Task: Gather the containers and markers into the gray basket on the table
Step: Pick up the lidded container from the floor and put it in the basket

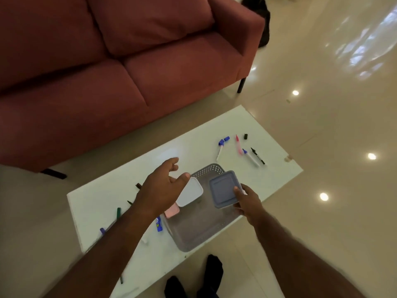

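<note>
Right hand grips the blue-gray lidded container by its lower-right corner, holding it over the gray basket at lower centre of frame, likely so it can drop straight in. Left hand hovers fingers spread, gripping nothing, just above the white container; a pink container shows below it at the basket's left edge, whether inside is unclear. Markers remain loose on the tabletop: one cluster upper right of the basket, a green one lower left. Marker pickup looks not yet begun.
</note>
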